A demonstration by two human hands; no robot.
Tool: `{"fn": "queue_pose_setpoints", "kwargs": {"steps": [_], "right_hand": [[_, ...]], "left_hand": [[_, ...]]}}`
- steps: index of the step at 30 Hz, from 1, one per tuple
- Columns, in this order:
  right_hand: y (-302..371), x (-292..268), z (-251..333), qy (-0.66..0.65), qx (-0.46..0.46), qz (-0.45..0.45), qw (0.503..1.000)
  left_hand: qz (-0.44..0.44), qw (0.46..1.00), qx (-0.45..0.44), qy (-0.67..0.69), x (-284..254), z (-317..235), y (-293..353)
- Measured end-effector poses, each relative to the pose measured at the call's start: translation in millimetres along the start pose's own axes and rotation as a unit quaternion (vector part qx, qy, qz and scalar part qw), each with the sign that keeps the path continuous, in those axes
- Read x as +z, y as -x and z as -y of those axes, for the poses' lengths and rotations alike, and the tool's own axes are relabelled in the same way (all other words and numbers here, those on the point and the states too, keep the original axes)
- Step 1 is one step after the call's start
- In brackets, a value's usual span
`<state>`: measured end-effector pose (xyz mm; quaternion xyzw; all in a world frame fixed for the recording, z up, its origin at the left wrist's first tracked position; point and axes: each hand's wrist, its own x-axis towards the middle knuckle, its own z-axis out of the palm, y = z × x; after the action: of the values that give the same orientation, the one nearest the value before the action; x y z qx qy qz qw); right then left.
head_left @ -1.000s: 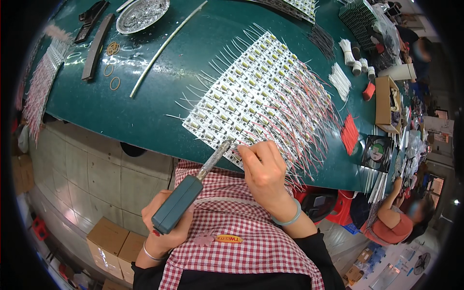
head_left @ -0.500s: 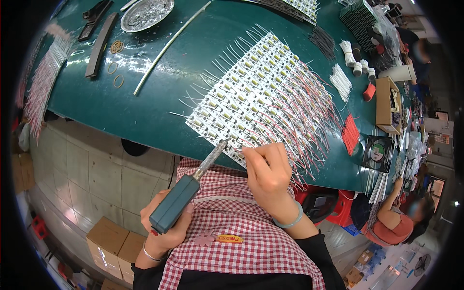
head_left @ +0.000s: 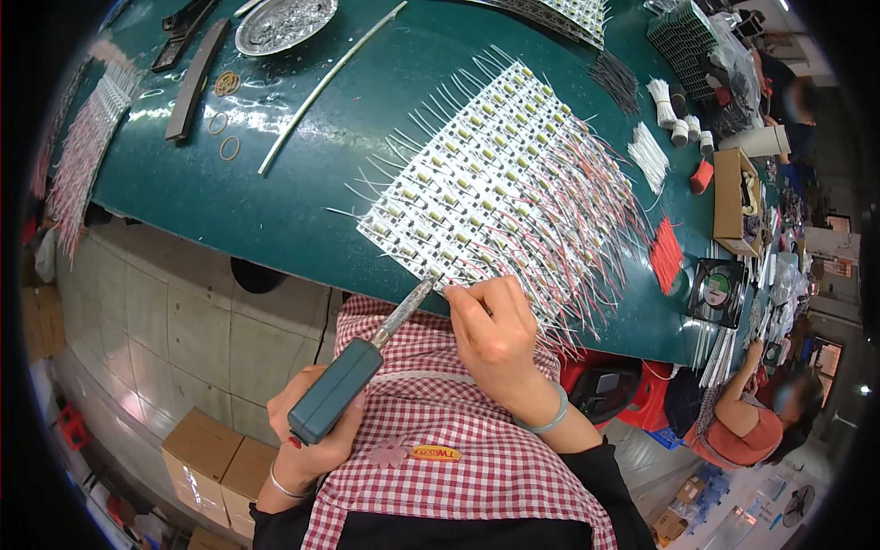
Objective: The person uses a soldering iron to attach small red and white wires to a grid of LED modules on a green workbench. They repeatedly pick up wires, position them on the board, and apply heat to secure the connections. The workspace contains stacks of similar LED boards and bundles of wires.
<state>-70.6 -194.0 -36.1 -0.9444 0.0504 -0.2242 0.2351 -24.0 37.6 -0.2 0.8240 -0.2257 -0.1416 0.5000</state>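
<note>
My left hand grips a soldering gun with a dark green body. Its metal barrel points up and away, and the tip touches or hovers just over the near edge of a sheet of small white circuit boards. Rows of yellowish parts cover the sheet, with pale wires along its far left side and red and white wires fanning out on the right. Beside the tip, my right hand is closed in a pinch at the sheet's near edge. What its fingertips hold is too small to make out.
On the green table lie a metal dish, a pale rod, rubber bands and a dark bar. To the right are red wires, white wires, a cardboard box and a fan. Another person sits at right.
My right hand has shifted left and slightly toward me, its fingertips now closer to the soldering tip. The soldering gun has moved slightly right and down in the picture.
</note>
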Motion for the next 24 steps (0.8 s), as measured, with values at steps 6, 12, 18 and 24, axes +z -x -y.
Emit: {"fn": "queue_pose_setpoints", "kwargs": {"steps": [6, 12, 18, 24], "right_hand": [[1.2, 0.5, -0.7, 0.007, -0.001, 0.003, 1.000], [0.9, 0.0, -0.4, 0.008, -0.001, 0.007, 1.000], [1.5, 0.6, -0.2, 0.009, 0.001, 0.007, 1.000], [6.1, 1.0, 0.1, 0.000, 0.010, 0.022, 1.000]], "left_hand": [[-0.003, 1.000, -0.002, 0.017, 2.9, 8.2, 4.6], [0.028, 1.000, -0.008, 0.005, -1.1, 6.6, 0.4], [0.020, 1.000, -0.007, -0.019, -3.3, 8.1, 0.3], [-0.067, 0.989, -0.103, 0.081, -3.1, 24.0, 21.3]]}}
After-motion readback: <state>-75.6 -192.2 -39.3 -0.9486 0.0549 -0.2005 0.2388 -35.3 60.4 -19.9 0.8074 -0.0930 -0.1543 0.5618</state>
